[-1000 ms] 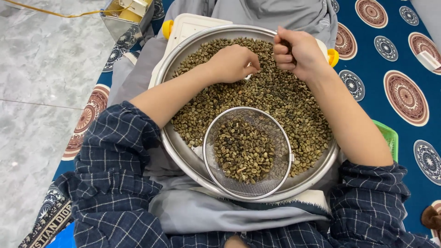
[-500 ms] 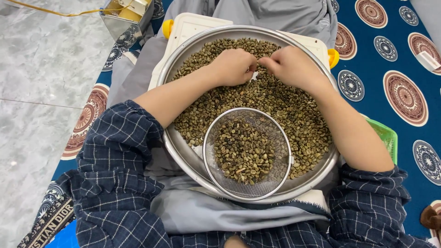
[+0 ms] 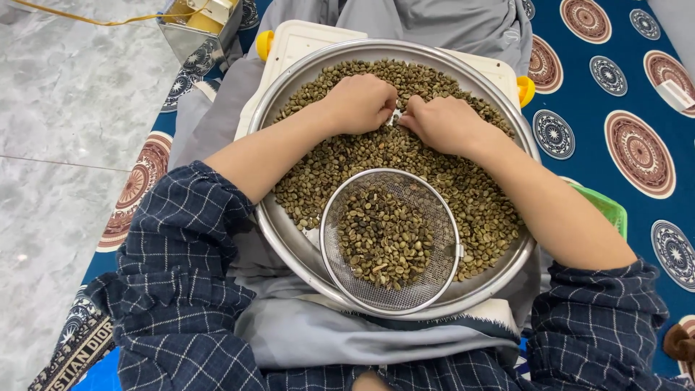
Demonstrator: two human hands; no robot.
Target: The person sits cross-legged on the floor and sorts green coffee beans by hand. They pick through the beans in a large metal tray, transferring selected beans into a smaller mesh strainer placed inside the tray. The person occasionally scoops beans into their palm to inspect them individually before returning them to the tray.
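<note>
Both hands, left hand (image 3: 360, 103) and right hand (image 3: 441, 123), rest curled and nearly touching on greenish unroasted beans (image 3: 478, 210) in a wide round steel tray (image 3: 289, 239); whether either pinches a bean cannot be told. Beside them, a round wire-mesh sieve (image 3: 389, 239) holds separated beans within reach.

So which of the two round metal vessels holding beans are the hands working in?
The wide steel tray; both hands rest on its beans, not the mesh sieve.
</note>
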